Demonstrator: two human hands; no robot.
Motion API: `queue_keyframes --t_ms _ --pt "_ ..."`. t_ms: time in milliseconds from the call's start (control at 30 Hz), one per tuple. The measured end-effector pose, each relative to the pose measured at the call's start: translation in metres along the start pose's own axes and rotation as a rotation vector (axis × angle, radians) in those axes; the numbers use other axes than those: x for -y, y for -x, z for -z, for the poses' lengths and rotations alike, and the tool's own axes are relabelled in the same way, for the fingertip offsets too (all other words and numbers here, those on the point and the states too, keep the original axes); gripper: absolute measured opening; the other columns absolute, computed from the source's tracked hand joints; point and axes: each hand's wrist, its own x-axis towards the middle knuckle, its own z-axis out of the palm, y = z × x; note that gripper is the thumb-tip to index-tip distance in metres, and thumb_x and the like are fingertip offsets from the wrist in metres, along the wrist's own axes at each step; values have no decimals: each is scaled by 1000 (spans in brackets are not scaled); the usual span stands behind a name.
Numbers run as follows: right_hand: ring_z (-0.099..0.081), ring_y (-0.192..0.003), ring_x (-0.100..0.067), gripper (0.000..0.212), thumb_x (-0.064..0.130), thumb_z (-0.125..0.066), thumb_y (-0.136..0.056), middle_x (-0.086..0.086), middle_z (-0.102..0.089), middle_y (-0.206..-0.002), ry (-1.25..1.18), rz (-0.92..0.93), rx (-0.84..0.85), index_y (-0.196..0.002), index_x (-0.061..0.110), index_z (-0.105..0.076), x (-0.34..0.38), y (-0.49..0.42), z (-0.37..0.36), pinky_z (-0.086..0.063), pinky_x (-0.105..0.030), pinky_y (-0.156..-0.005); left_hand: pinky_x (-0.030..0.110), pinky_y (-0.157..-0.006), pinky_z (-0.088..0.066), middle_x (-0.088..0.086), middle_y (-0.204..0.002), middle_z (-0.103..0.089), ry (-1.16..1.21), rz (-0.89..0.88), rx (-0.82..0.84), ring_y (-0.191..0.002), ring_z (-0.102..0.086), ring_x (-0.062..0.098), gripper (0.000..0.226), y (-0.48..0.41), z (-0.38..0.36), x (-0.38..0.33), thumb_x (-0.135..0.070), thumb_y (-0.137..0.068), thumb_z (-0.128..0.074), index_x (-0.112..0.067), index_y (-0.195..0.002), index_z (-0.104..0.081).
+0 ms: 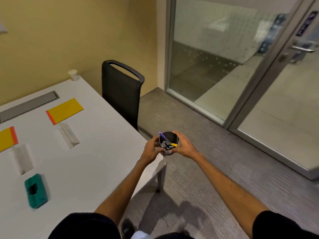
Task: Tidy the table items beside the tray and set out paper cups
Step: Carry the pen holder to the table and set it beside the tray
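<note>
As left grip (pixel 151 150) and right grip (pixel 184 147) clasp it, the pen holder (pixel 170 137) sits between.

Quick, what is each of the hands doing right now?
Left hand: closed, gripping the black mesh pen cup on its left side.
Right hand: closed, gripping the same cup on its right side.

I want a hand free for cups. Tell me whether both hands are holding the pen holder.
Yes, the left hand and right hand grip the pen holder from opposite sides.
</note>
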Motion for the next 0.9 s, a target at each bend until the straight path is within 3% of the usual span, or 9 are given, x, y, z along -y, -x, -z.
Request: queue_keyframes --t_ms 167,233,300,567,900 --pt "-48 -124 -19 89 20 -86 -65 -4 -49 -136 1 -34 -24 -140 20 -38 -51 20 41 -42 -30 -102 28 -86 -55 5 -114 -65 -24 -13 76 -98 -65 16 61 -17 -57 -22 -10 -71 -80 -7 -126 -54" --pt "-48 -125 -20 90 23 -85 -65 -4 -48 -137 -3 -63 -40 -140 22 -36 -67 22 54 -44 -37 -103 13 -81 -51 6 -111 -65 -50 -14 114 -95 -64 16 60 -30 -72 -32 -8 -71 -80 -4 -125 -54" --pt "-46 -127 -21 92 24 -85 -66 -3 -47 -139 -18 -91 -63 -142 24 -34 -79 20 65 -43 -39 -103 8 -78 -48 6 -110 -64 -73 -26 136 -94 -63 15 62 -44 -85 -41 -7 -72 -80 -3 -127 -52" --pt "-47 -126 -22 88 19 -86 -64 -4 -48 -137 -79 -138 -84 -138 22 -40 -129 -26 110 -42 -37 -104 31 -92 -50 6 -120 -63 -138 -22 160 -105 -62 16 67 -120 -135 -53 -20 -70 -82 -10 -129 -52" --pt "-47 -124 -22 94 24 -90 -58 -6 -49 -135 -65 -153 -45 -138 22 -41 -167 -152 171 -43 -41 -104 31 -91 -49 5 -112 -66 -75 24 111 -101 -61 16 62 -256 -165 -61 -16 -68 -83 -10 -124 -55"
